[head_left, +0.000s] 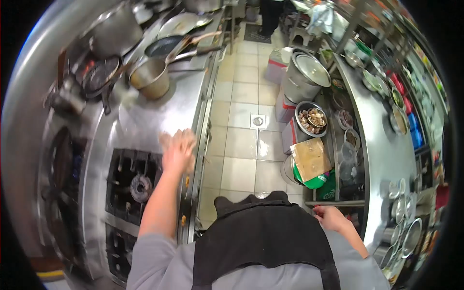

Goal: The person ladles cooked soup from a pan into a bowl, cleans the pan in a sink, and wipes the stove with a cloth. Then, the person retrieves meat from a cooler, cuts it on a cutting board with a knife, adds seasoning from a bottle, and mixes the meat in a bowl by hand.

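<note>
Left hand (pixel 178 151), blurred, fingers seemingly spread, is by the steel counter (pixel 140 125) centre-left, best held clear of the burner (pixel 141 187); right hand (pixel 332 218), lower right, curled, can't tell if gripping.

Left arm (pixel 161 200) stretched well forward, forearm bare below a short grey sleeve (pixel 152 258). Left hand (pixel 179 150) at the far end of it, blurred; fingers extended forward, not balled into a fist. Right arm (pixel 355 240) bare at the forearm, held lower and out to the side. Right hand (pixel 332 218) turned inward, fingers partly curled; hard to tell from this angle whether they grip. Hands well apart, left farther forward.
</note>
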A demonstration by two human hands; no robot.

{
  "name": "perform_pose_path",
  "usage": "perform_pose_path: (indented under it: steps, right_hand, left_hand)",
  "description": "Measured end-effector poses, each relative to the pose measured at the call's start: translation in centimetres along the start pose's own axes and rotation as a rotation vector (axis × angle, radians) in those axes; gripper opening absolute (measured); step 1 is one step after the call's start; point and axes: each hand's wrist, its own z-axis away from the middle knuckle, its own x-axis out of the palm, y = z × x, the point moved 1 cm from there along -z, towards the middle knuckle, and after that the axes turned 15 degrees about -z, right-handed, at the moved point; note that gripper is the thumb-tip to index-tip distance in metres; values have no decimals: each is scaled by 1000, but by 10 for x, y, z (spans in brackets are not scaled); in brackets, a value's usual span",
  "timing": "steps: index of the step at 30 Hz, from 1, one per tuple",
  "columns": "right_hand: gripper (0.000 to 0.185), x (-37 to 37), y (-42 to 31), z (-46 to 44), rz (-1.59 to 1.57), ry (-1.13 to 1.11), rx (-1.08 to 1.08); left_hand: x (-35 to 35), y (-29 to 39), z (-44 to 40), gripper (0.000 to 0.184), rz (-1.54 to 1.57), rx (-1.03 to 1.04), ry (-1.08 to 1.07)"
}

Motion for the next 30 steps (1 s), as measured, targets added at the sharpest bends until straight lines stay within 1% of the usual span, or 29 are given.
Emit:
perform_pose_path:
  steps: [1,3,4,5,6,7,8,9,10,11,13,14,15,16,17,18,19,20,22,24,25,26,27,28,30]
  right_hand:
    - [30,1,10,1,13,55,-88]
    - [25,0,21,-2,-137,141,-234]
    - [23,-3,24,-3,-204,182,-294]
    - [18,-8,21,-6,-228,225,-427]
    - [18,-10,22,-12,-220,273,-612]
    - [20,-13,18,-18,-262,291,-794]
    - [26,-15,14,-21,-290,221,-824]
    - [41,-14,12,-24,-206,278,-894]
    - [55,-33,0,-9,-192,203,-881]
    - [64,-34,2,-11,-176,224,-907]
    - [57,-39,11,-11,-57,274,-973]
    - [53,-46,20,-12,-74,211,-895]
    - [50,-53,30,-14,-90,143,-819]
    - [46,-60,40,-13,-103,70,-742]
    - [31,-71,56,-3,-150,187,-793]
    - [34,-89,72,10,-133,231,-751]
    - [37,-112,85,26,-113,278,-714]
    - [40,-135,99,43,-92,325,-680]
    - [42,-173,133,77,-44,517,-638]
    - [42,-204,157,127,-67,681,-508]
    - [43,-215,170,141,-30,742,-527]
    - [42,-223,188,142,32,781,-400]
    - [42,-231,206,143,95,808,-270]
    - [42,-235,200,148,69,771,-86]
    - [52,-236,257,128,528,779,4]
  left_hand:
    - [-9,-2,21,55,2,-35,-65]
    - [-23,5,58,47,-40,-50,-208]
    - [-24,19,76,43,21,-37,-177]
    - [-21,38,96,40,86,-19,-157]
    - [-17,62,113,36,150,12,-150]
    - [-29,103,137,29,123,104,-96]
    - [-30,143,154,25,170,175,-107]
    - [-28,179,171,23,211,243,-126]
    - [-29,214,190,22,248,295,-148]
    - [-36,252,210,24,348,329,-190]
    - [-39,302,237,24,415,458,-182]
    - [-43,320,247,24,459,506,-167]
    - [-54,334,259,22,383,547,-216]
    - [-62,342,269,23,457,562,-217]
    - [-67,346,280,24,538,575,-218]
    - [-68,347,289,26,619,587,-214]
    - [-66,337,294,31,632,552,-262]
    - [-60,321,298,30,656,481,-323]
    - [-38,295,307,29,707,327,-439]
    - [-18,278,319,28,620,315,-456]
    - [-19,261,329,27,585,261,-428]
    - [-17,248,339,29,527,243,-408]
    - [-7,233,349,34,476,247,-392]
    - [-15,229,361,40,401,196,-388]
    - [-16,209,388,37,368,95,-363]
